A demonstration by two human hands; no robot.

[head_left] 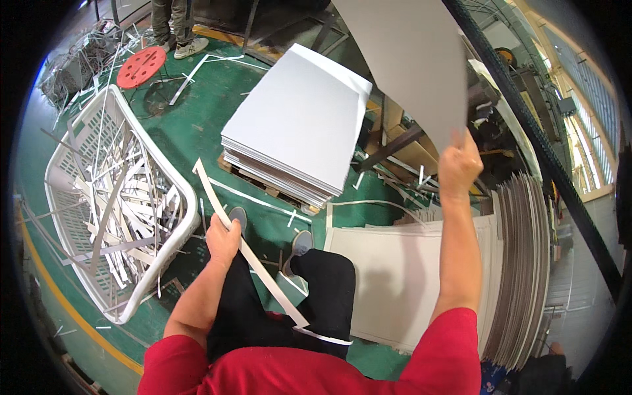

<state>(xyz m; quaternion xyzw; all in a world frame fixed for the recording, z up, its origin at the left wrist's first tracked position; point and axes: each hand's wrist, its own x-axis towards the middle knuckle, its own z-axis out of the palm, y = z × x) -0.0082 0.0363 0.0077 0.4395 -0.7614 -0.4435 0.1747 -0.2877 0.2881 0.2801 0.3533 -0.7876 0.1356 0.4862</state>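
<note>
My left hand (224,241) is closed round a long, narrow cardboard strip (268,282) that slants over my lap, its lower end by my thigh. Up at the right, my right hand (459,168) grips the lower corner of a large grey-brown cardboard sheet (418,56), which is raised and runs out of view at the top. Ahead of me, a stack of large white-faced sheets (299,115) lies on a wooden pallet (266,187). Beside my right leg are large beige sheets (395,280), with many more (523,263) standing on edge.
A white plastic basket (187,191) full of cut strips stands at the left. Behind it is a red round stool (141,67). Another person's legs (170,23) show at the far left. A dark metal bar (536,135) crosses the right side. Scraps lie on the green floor (197,92).
</note>
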